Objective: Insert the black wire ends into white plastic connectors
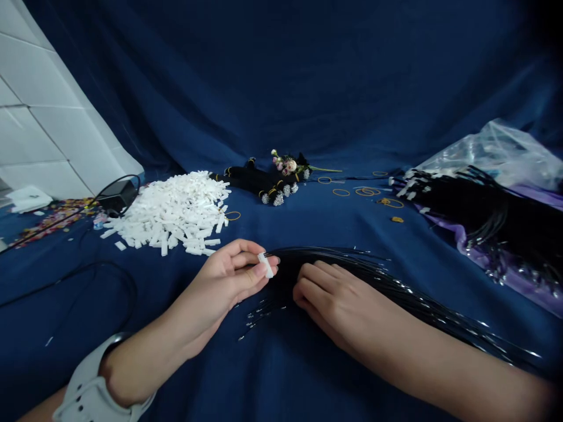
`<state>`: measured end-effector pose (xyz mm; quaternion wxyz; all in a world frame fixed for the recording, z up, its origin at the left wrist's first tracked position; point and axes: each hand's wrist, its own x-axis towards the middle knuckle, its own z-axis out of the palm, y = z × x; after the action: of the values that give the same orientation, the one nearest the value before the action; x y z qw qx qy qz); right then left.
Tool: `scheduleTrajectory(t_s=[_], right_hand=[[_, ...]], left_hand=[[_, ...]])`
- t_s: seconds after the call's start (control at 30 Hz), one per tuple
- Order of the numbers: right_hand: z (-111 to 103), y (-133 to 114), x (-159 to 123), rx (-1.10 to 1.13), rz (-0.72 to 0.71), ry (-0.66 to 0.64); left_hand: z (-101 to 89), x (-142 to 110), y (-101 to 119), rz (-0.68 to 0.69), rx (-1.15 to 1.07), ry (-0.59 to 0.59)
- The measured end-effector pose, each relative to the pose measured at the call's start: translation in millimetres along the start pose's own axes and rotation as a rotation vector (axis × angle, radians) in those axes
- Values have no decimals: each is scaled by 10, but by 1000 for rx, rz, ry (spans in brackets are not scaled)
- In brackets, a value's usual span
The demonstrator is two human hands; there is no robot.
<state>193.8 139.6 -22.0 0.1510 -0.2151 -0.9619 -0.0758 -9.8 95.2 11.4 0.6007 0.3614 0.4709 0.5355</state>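
Note:
Pinched between the thumb and fingers of my left hand is a small white connector housing. At least one dark wire seems to run into it, though the fingers partly cover that spot. My right hand is just to the right, its fingers curled together and pointing down over a bundle of black wires. Whatever those fingertips grip is hidden. The wires have shiny metal terminals on their ends and stretch off to the lower right beneath my right forearm.
A heap of white connector housings lies at the back left, beside a black box. Tied black wire bundles and flowers lie behind. Rubber bands are scattered back right, near more black wires on purple plastic.

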Motion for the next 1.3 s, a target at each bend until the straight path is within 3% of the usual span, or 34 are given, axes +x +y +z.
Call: scheduleTrajectory(t_s=[0.17,0.5,0.83,1.3], right_hand=[[-82,-20,5,56,0,44],[-313,-102,36,202,164,329],[-333,-139,32,224,190,322],[-266,-82,-26,170,122,292]], left_hand=[[0,9,4,22,-101,-7],[12,-55,-6,23,-86,-63],[19,-52,-10,16,-52,-113],[53,-69,14,26,-12,-108]])
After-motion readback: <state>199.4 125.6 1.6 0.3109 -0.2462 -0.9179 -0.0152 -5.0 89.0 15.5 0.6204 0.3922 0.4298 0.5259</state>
